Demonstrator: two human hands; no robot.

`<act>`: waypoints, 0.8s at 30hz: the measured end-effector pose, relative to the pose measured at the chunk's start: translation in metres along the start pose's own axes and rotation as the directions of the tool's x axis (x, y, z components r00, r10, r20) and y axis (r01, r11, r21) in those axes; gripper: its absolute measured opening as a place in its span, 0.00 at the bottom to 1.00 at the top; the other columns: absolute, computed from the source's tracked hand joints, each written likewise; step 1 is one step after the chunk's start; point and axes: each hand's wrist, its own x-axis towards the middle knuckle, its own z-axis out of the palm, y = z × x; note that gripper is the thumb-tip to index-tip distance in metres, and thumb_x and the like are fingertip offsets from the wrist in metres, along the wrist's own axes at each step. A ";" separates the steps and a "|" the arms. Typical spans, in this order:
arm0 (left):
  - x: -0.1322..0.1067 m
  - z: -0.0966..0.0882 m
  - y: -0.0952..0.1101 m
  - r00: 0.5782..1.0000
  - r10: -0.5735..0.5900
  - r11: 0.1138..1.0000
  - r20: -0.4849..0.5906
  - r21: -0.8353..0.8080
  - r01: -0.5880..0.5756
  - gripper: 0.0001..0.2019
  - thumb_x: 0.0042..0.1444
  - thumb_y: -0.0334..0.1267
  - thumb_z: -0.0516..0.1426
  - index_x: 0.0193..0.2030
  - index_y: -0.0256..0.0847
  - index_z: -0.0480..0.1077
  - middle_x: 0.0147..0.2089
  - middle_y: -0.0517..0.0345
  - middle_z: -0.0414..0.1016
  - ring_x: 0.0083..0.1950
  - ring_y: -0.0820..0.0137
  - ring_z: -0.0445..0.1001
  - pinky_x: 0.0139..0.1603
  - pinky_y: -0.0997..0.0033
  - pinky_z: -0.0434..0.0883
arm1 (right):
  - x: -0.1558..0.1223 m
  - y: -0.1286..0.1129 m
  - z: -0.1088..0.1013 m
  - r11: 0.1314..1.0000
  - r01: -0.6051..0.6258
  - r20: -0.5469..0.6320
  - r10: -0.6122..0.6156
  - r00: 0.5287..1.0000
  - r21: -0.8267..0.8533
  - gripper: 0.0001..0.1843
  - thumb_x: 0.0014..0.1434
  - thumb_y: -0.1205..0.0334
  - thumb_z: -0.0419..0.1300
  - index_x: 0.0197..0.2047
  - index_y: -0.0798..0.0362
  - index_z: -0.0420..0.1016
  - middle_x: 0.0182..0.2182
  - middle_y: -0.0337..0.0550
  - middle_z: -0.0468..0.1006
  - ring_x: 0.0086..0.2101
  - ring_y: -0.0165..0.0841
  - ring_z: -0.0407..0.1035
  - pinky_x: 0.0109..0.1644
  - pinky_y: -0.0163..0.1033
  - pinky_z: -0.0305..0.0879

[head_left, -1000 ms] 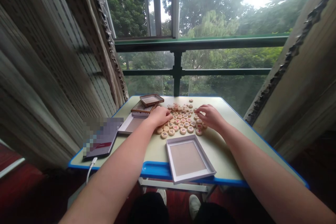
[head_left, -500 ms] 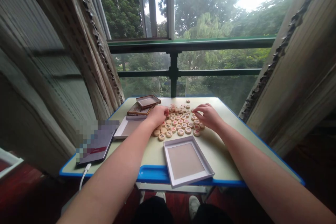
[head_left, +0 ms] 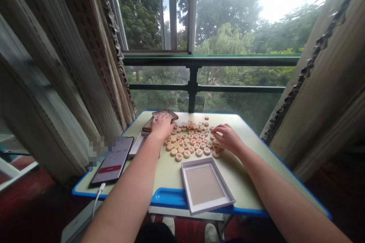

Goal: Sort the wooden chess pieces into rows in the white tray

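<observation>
Round wooden xiangqi pieces (head_left: pixel 193 141), marked with red or dark characters, lie scattered over the middle of the table. Some are heaped at the back, and several show a plain side. My left hand (head_left: pixel 162 126) is at the pile's left, its fingers spread over the brown-edged boxes. Whether it presses on the upper box (head_left: pixel 172 114) I cannot tell. On the pile's right edge, my right hand (head_left: pixel 227 136) has its thumb and forefinger apart, fingertips beside a piece. Its palm side and the pieces under it are partly hidden.
A white-rimmed open box tray (head_left: pixel 205 185) overhangs the table's front edge. Another tray (head_left: pixel 137 148) lies partly beneath my left forearm. At the left are a phone (head_left: pixel 114 161) and its white cable (head_left: pixel 97 199). A window railing (head_left: pixel 212 61) stands behind the table.
My left hand has moved left and back, from the pieces to the brown-edged boxes, and its fingers have spread. My right hand stays by the right edge. The view has tilted up slightly.
</observation>
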 end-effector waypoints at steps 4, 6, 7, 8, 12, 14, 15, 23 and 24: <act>0.003 0.008 -0.007 0.987 -0.069 0.998 0.143 0.004 0.069 0.18 0.58 0.44 0.48 0.52 0.43 0.68 0.52 0.46 0.71 0.55 0.54 0.65 0.52 0.51 0.62 | 0.001 -0.004 0.001 1.000 -0.016 0.035 0.015 0.999 0.026 0.11 0.53 0.68 0.55 0.31 0.52 0.79 0.34 0.46 0.78 0.38 0.38 0.66 0.44 0.43 0.64; 0.005 0.010 -0.008 0.984 -0.112 0.994 0.137 0.013 0.111 0.16 0.58 0.41 0.48 0.50 0.45 0.69 0.50 0.46 0.72 0.52 0.54 0.66 0.49 0.54 0.64 | 0.000 -0.005 0.002 0.999 -0.012 0.064 0.009 0.998 0.043 0.11 0.53 0.68 0.54 0.31 0.51 0.79 0.34 0.46 0.78 0.38 0.38 0.66 0.45 0.44 0.64; 0.006 0.011 -0.008 0.984 -0.129 0.992 0.125 0.012 0.129 0.16 0.59 0.40 0.47 0.48 0.45 0.71 0.48 0.46 0.73 0.52 0.54 0.67 0.49 0.55 0.64 | 0.000 -0.007 0.002 0.999 -0.013 0.074 0.009 0.997 0.048 0.11 0.53 0.68 0.54 0.32 0.50 0.79 0.34 0.46 0.78 0.39 0.39 0.66 0.46 0.44 0.65; 0.007 0.011 -0.008 0.983 -0.145 0.989 0.111 0.008 0.145 0.15 0.59 0.39 0.47 0.47 0.45 0.71 0.47 0.45 0.73 0.51 0.54 0.67 0.48 0.55 0.64 | -0.001 -0.008 0.002 0.999 -0.018 0.076 0.014 0.997 0.050 0.12 0.54 0.67 0.54 0.32 0.50 0.79 0.34 0.46 0.78 0.39 0.39 0.67 0.46 0.44 0.65; 0.005 0.009 -0.006 0.974 -0.223 0.975 0.037 -0.008 0.223 0.16 0.58 0.38 0.46 0.46 0.42 0.72 0.46 0.42 0.72 0.50 0.52 0.66 0.46 0.54 0.64 | 0.000 -0.017 0.003 0.998 -0.024 0.063 0.020 0.998 0.066 0.12 0.55 0.65 0.53 0.35 0.49 0.78 0.37 0.45 0.77 0.41 0.40 0.67 0.47 0.45 0.65; 0.003 0.005 -0.003 0.968 -0.250 0.968 -0.018 -0.003 0.250 0.15 0.57 0.40 0.48 0.46 0.44 0.72 0.47 0.43 0.71 0.50 0.52 0.65 0.46 0.53 0.64 | 0.009 -0.023 0.004 0.997 -0.040 0.094 0.033 0.995 0.071 0.12 0.55 0.63 0.54 0.39 0.49 0.77 0.40 0.46 0.76 0.42 0.39 0.68 0.47 0.44 0.65; 0.002 0.004 -0.002 0.969 -0.245 0.969 -0.037 -0.004 0.245 0.15 0.57 0.41 0.50 0.46 0.45 0.72 0.48 0.44 0.70 0.51 0.52 0.65 0.47 0.53 0.64 | 0.017 -0.025 0.005 0.997 -0.050 0.124 0.042 0.991 0.065 0.13 0.55 0.62 0.54 0.41 0.50 0.77 0.41 0.47 0.75 0.42 0.39 0.68 0.47 0.44 0.65; -0.002 -0.007 0.020 0.965 0.128 0.990 0.229 -0.085 -0.111 0.16 0.52 0.51 0.53 0.34 0.44 0.77 0.37 0.50 0.77 0.41 0.60 0.73 0.42 0.63 0.67 | 0.103 -0.042 0.013 0.982 0.125 0.451 -0.048 0.891 -0.143 0.28 0.43 0.58 0.66 0.50 0.48 0.74 0.43 0.47 0.76 0.44 0.45 0.66 0.44 0.43 0.64; -0.003 -0.006 0.023 0.957 0.133 0.991 0.258 -0.067 -0.120 0.16 0.51 0.52 0.54 0.32 0.43 0.77 0.35 0.49 0.77 0.39 0.60 0.73 0.41 0.64 0.68 | 0.109 -0.043 0.013 0.976 0.135 0.476 -0.039 0.879 -0.170 0.28 0.42 0.58 0.67 0.49 0.47 0.74 0.42 0.47 0.77 0.43 0.45 0.66 0.42 0.42 0.64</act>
